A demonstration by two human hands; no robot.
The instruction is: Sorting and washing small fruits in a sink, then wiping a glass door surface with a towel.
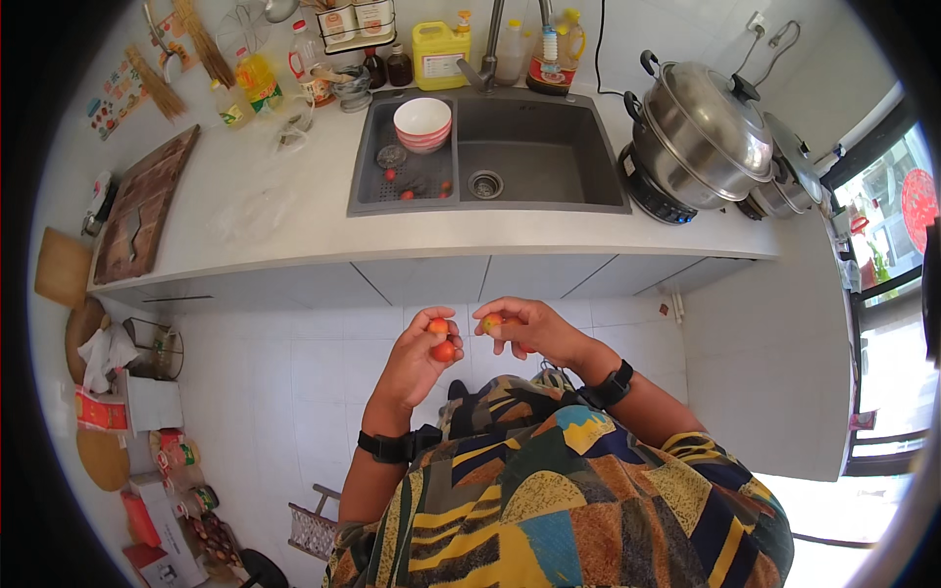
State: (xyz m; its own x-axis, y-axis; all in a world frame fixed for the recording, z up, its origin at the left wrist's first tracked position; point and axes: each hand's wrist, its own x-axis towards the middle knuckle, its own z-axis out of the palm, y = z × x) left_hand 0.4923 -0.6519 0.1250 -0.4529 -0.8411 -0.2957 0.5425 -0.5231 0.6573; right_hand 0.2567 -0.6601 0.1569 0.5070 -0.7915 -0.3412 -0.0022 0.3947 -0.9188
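My left hand (406, 365) is held in front of my body, palm up. Two small round red fruits, an upper one (438, 325) and a lower one (442, 351), rest in its fingers. Close by on the right, my right hand (548, 336) grips a yellowish-red fruit (492, 322) of the same size, with more red ones partly hidden behind its fingers. A narrow gap separates the two hands. Both are over the floor, short of the counter edge. In the left sink basin lie several more small red fruits (407, 195) and a stack of red-and-white bowls (423, 121).
The grey double sink (544, 158) is set in a white counter (294, 198). To its right, a large steel steamer pot (706, 132) stands on an electric cooker (654, 191). Behind the sink are a faucet (487, 70) and a yellow jug (441, 55). A wooden cutting board (151, 198) leans at left.
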